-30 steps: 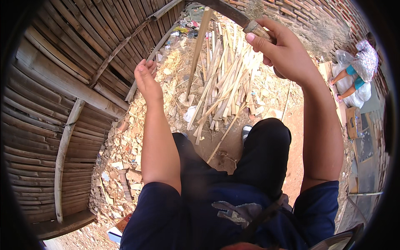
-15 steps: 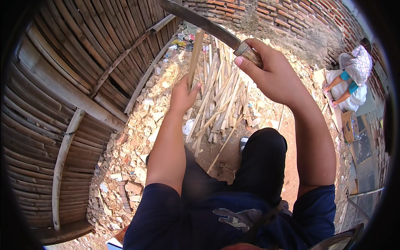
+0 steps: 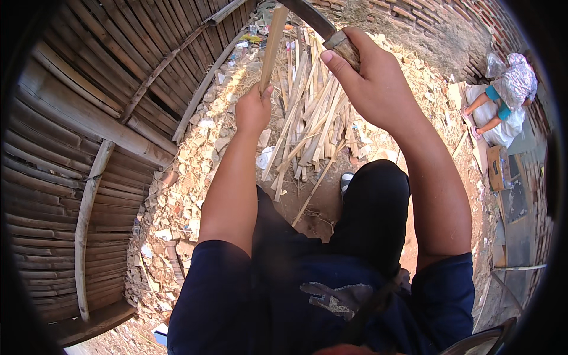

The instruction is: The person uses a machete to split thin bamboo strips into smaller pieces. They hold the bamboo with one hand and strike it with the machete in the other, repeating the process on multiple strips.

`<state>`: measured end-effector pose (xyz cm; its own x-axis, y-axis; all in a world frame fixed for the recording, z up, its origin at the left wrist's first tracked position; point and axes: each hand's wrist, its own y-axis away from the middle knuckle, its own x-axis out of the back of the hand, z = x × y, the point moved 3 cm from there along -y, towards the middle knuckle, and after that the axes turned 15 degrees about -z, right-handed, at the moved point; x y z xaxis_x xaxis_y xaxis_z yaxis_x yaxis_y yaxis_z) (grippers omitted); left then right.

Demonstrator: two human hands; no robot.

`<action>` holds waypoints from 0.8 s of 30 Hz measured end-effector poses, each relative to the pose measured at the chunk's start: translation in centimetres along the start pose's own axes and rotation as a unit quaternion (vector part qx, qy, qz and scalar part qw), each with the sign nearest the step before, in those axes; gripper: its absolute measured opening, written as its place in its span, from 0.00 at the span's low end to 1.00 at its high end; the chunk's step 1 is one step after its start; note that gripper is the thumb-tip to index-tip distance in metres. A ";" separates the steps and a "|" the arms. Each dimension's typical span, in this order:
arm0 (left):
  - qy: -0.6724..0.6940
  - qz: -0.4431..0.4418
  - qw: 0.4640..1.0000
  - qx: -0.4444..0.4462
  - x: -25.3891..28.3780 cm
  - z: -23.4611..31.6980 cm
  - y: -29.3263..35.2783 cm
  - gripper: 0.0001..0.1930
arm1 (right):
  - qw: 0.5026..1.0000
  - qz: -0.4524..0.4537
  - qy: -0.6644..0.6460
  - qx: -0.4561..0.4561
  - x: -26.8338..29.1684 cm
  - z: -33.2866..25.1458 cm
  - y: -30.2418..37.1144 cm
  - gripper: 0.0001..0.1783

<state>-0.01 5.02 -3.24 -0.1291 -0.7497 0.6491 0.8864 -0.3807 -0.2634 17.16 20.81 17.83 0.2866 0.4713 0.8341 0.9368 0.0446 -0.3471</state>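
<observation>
1. A person's left grip (image 3: 253,111), closed in a fist, clasps the lower part of a pale wooden stick (image 3: 273,50), which points up and away from the body.
2. The right grip (image 3: 376,80) is wrapped around the wooden handle of a large knife (image 3: 309,18), thumb along its side. The dark blade slants up and left toward the top of the stick; its far end leaves the frame, so whether the two touch cannot be told.
3. Beyond the hands, a loose pile of sticks (image 3: 316,118) lies on the ground, in front of the person's black-clad knees (image 3: 376,201).
4. Rubble (image 3: 163,236) covers the ground at left, beside a bamboo wall (image 3: 44,222).
5. At right, a second person (image 3: 516,83) in a patterned top bends near white bags (image 3: 506,134) and a cardboard box (image 3: 499,168).
6. A brick wall (image 3: 435,23) stands behind.
</observation>
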 end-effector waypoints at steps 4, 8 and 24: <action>-0.004 0.005 0.999 -0.034 0.5 1.4 0.1 0.16 | 0.995 0.038 0.037 0.089 2.3 -0.7 0.0 0.20; 0.039 0.061 0.994 -0.084 2.8 4.5 1.4 0.17 | 0.995 0.048 0.002 0.092 2.7 -4.3 1.1 0.19; -0.029 0.021 0.999 0.008 -0.3 -0.3 0.6 0.16 | 0.994 -0.106 -0.035 -0.015 2.2 -2.3 0.1 0.15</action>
<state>0.41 4.87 -3.78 -0.0659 -0.7326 0.6775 0.8980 -0.3396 -0.2798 18.30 19.82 20.60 0.0689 0.5147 0.8546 0.9805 0.1232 -0.1533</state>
